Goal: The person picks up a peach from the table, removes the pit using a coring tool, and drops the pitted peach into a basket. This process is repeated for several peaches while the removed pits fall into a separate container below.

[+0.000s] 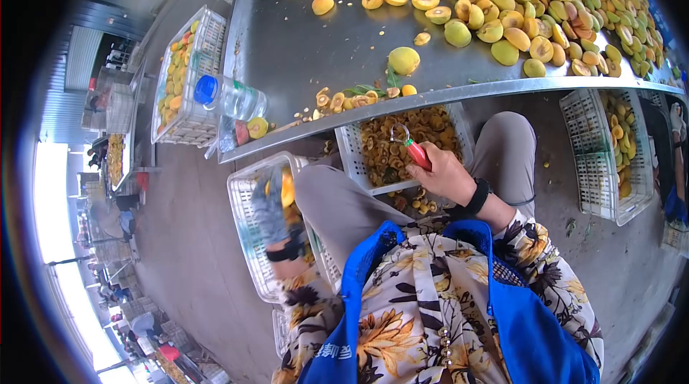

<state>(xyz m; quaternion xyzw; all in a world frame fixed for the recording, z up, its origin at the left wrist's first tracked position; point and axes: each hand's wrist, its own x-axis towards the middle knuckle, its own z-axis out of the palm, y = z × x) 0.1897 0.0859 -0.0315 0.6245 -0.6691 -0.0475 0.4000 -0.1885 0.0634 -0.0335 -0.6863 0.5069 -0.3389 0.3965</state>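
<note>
My right hand [446, 177] is wrapped round the red handle of a pitting tool [418, 154], whose metal loop points up and left, over a crate [349, 158] of cut scraps and pits below the table edge. My left hand [270, 208], gloved in grey and smeared by motion, is low over a white crate [244, 240] beside my left knee. Yellow-orange fruit [288, 189] shows right next to its fingers; whether the hand grips it cannot be made out. A whole yellow-green fruit [403, 61] lies on the metal table [301, 47].
Halved fruit [517, 7] is heaped at the table's back right. A plastic bottle [240, 99] lies at its left corner. Fruit crates stand left [188, 75] and right [592, 158]. The table's metal rim [459, 93] crosses above my knees. People work far left.
</note>
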